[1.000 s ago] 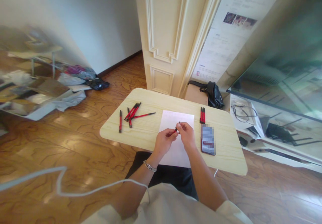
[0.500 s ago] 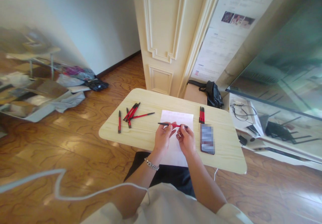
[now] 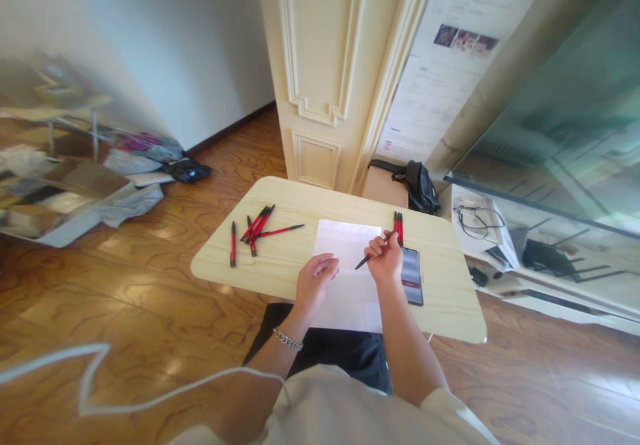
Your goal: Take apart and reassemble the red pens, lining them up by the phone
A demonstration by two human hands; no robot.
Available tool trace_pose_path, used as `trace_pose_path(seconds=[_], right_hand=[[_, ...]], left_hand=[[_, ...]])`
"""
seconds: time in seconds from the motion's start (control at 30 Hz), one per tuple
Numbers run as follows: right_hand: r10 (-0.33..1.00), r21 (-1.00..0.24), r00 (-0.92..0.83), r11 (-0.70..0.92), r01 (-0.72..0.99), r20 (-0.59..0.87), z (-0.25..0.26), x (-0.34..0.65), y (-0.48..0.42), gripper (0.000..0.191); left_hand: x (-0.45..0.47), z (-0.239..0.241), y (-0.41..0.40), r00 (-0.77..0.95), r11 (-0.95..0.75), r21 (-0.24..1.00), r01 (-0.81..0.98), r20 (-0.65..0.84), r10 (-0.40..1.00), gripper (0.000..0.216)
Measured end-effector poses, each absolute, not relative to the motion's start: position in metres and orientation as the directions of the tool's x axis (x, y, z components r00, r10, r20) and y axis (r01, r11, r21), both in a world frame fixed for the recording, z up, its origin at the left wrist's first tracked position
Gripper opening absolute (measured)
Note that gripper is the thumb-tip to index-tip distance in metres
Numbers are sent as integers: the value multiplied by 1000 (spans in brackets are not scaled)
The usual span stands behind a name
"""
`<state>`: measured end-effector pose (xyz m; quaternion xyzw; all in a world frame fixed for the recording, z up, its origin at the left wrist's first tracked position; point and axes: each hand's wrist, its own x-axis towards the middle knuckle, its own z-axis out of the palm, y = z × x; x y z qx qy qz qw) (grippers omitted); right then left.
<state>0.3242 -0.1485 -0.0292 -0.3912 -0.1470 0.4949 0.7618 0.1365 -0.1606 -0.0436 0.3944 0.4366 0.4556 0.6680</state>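
1. Right hand (image 3: 386, 258): fingers curled, gripping a pen (image 3: 363, 262); forearm reaching up from below.
2. Pen: slim, slanted, black end poking out left of and below the right hand; middle hidden by fingers.
3. Left hand (image 3: 314, 281): loosely half-curled, nothing visible held, left of the right hand.

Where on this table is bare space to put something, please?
Bare table shows right of the phone, and between the pen pile and the left hand. It is crowded around the right hand: held pen, phone and pen bunch sit close.
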Motion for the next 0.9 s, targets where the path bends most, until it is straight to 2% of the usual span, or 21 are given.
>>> trace_pose_path(seconds=[0.1,0.27,0.43,0.6,0.9], right_hand=[[886,-740,419,145,-657,-198,-30,327,-149,44],[896,-704,382,120,-700,-227,-31,327,-148,32],[899,-678,378,137,-722,-221,-29,329,-149,34],[902,-660,377,154,-735,-210,-30,332,-150,29],[917,-509,329,177,-842,-226,-32,334,-150,28]], left_hand=[[133,-46,-160,190,261,931,-255,-216,958,47],[133,-50,-159,181,261,934,-243,-221,958,42],[133,-50,-158,170,263,935,-238,-226,959,40],[133,-49,-158,180,259,937,-235,-220,959,39],[134,-52,-156,194,238,950,-203,-200,961,38]])
